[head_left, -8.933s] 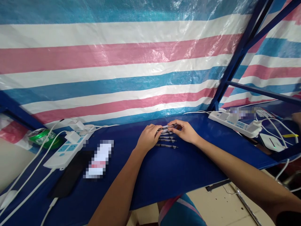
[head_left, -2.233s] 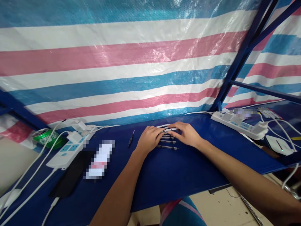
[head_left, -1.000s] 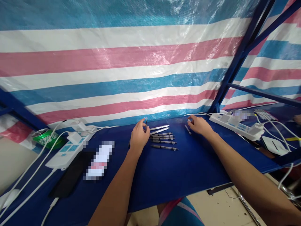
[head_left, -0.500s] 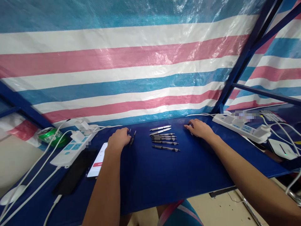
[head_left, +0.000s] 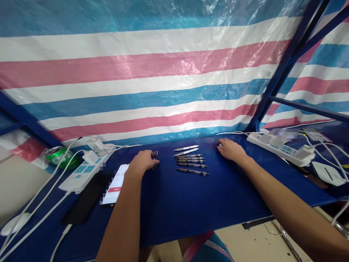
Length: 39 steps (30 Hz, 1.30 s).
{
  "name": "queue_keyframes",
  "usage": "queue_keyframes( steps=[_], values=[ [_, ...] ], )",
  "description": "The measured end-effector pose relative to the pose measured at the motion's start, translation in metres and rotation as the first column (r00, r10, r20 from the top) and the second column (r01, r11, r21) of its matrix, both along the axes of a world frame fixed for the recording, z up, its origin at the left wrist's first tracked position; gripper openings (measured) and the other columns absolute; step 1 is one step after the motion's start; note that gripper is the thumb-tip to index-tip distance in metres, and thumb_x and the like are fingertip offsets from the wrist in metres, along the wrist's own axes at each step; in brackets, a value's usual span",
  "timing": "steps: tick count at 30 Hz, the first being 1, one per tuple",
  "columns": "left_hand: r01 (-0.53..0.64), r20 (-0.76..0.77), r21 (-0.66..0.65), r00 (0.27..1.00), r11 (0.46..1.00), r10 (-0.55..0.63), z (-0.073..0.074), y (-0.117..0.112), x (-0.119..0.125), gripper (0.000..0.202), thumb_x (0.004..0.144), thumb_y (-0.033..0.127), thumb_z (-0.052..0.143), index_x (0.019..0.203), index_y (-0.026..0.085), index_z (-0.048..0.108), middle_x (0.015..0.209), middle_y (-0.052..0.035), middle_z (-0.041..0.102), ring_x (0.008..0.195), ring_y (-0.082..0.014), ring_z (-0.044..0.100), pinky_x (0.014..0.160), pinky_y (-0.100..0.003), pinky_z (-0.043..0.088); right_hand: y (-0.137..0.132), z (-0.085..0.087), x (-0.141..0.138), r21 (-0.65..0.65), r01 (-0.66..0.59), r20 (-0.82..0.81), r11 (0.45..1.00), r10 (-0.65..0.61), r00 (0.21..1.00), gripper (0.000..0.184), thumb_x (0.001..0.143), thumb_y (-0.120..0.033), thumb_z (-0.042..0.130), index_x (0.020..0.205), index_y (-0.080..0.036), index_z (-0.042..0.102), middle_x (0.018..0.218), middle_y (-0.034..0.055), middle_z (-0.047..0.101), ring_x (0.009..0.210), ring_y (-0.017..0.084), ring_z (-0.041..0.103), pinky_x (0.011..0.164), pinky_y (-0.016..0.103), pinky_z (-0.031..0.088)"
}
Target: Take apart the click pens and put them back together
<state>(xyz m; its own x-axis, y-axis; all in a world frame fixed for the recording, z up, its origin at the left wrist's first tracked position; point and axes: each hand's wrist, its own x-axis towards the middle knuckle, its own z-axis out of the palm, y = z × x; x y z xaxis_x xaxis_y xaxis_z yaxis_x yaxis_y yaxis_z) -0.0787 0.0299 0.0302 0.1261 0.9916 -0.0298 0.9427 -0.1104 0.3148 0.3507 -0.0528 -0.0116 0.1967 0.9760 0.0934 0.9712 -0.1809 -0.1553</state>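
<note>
My left hand [head_left: 143, 161] rests on the blue tabletop, its fingers closed around dark pens [head_left: 156, 158] that stick out at the fingertips. My right hand [head_left: 231, 150] lies to the right with its fingers curled down; a small pale bit shows at the fingertips, but what it holds is mostly hidden. Between the hands, two white pens [head_left: 186, 150] lie sideways at the back. In front of them are several dark pens [head_left: 191, 165], roughly parallel, the front one [head_left: 192, 171] set apart.
Left of my left hand lie a lit phone [head_left: 116, 185], a black phone [head_left: 86, 198], a white power strip [head_left: 81, 174] and a green can [head_left: 61, 156]. A second power strip [head_left: 280, 147] with cables and a white box [head_left: 327, 173] are at right. Striped sheeting [head_left: 174, 72] hangs behind.
My left hand has shifted slightly right and closed over the dark pens beside it. My right hand has moved a little right. The pens in the middle stay put.
</note>
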Motion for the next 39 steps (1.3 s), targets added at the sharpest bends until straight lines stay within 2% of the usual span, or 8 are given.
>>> queue_keyframes(
  steps=[3,8,13,16,27,31,35,39],
  values=[
    [-0.014,-0.106,-0.095,0.994,0.995,0.004,0.009,-0.006,0.003,0.034,0.079,0.048,0.082,0.102,0.024,0.077,0.095,-0.0109,0.079,0.089,-0.031,0.075,0.073,-0.035,0.052,-0.002,0.002,-0.003,0.001,0.025,0.007,1.0,-0.025,1.0,0.035,0.102,-0.043,0.056,0.126,-0.022,0.068,0.127,0.0175,0.069,0.104,0.036,0.072,0.086,0.045,0.054],
    [-0.014,-0.096,0.187,0.995,0.982,0.032,0.014,-0.018,0.026,0.048,0.098,0.062,0.058,0.111,0.019,0.075,0.118,-0.0182,0.074,0.105,-0.0368,0.071,0.085,-0.043,0.054,-0.005,0.008,-0.007,-0.043,0.106,0.02,0.993,-0.105,0.994,0.043,0.102,-0.054,0.055,0.126,-0.019,0.066,0.128,0.0201,0.066,0.105,0.039,0.072,0.087,0.048,0.054],
    [0.416,-0.024,0.427,0.893,0.803,-0.45,-0.003,-0.032,0.071,0.034,0.108,0.037,0.049,0.129,0.02,0.07,0.131,-0.0124,0.067,0.126,-0.0296,0.06,0.109,-0.043,0.049,-0.006,0.012,-0.01,-0.068,0.143,0.037,0.987,-0.141,0.989,0.043,0.105,-0.052,0.052,0.128,-0.017,0.063,0.13,0.0193,0.064,0.11,0.039,0.071,0.092,0.048,0.054],
    [0.534,-0.028,0.433,0.813,0.726,-0.581,-0.016,-0.038,0.087,0.032,0.109,0.032,0.047,0.124,0.021,0.073,0.139,-0.0109,0.064,0.129,-0.0291,0.058,0.112,-0.046,0.048,-0.008,0.012,-0.011,-0.069,0.114,0.033,0.991,-0.112,0.993,0.039,0.106,-0.049,0.052,0.127,-0.018,0.063,0.13,0.0186,0.064,0.111,0.037,0.071,0.094,0.048,0.053],
    [0.539,0.083,0.384,0.789,0.75,-0.609,-0.03,-0.036,0.091,0.03,0.109,0.032,0.048,0.115,0.022,0.076,0.12,-0.0071,0.076,0.111,-0.0263,0.064,0.101,-0.045,0.05,-0.015,0.019,-0.001,0.093,0.152,0.041,0.984,-0.157,0.987,0.034,0.107,-0.037,0.048,0.131,-0.018,0.065,0.128,0.0192,0.067,0.107,0.037,0.071,0.089,0.049,0.054],
    [0.554,0.088,0.377,0.776,0.742,-0.624,-0.029,-0.037,0.092,0.032,0.11,0.032,0.048,0.12,0.024,0.077,0.126,-0.0062,0.076,0.115,-0.0267,0.065,0.102,-0.045,0.049,-0.01,0.016,-0.011,0.266,-0.142,0.014,0.954,0.143,0.99,0.029,0.106,-0.026,0.048,0.123,-0.017,0.071,0.119,0.0162,0.072,0.116,0.035,0.063,0.101,0.047,0.05],
    [0.564,0.121,0.377,0.756,0.734,-0.643,-0.029,-0.038,0.091,0.032,0.11,0.035,0.048,0.119,0.026,0.078,0.125,-0.0051,0.077,0.114,-0.0251,0.066,0.104,-0.043,0.05,0.003,0.008,-0.042,0.351,-0.458,-0.075,0.817,0.512,0.856,0.028,0.106,-0.027,0.052,0.123,-0.021,0.074,0.117,0.0122,0.074,0.112,0.029,0.062,0.104,0.045,0.049],
    [0.579,0.138,0.37,0.739,0.727,-0.659,-0.029,-0.036,0.09,0.033,0.11,0.036,0.047,0.119,0.026,0.078,0.124,-0.0044,0.077,0.114,-0.0245,0.067,0.105,-0.043,0.049,0.02,0.001,-0.064,0.313,-0.596,-0.121,0.74,0.653,0.747,0.023,0.103,-0.024,0.059,0.115,-0.023,0.079,0.115,0.0114,0.074,0.107,0.028,0.065,0.102,0.045,0.05]
  ],
)
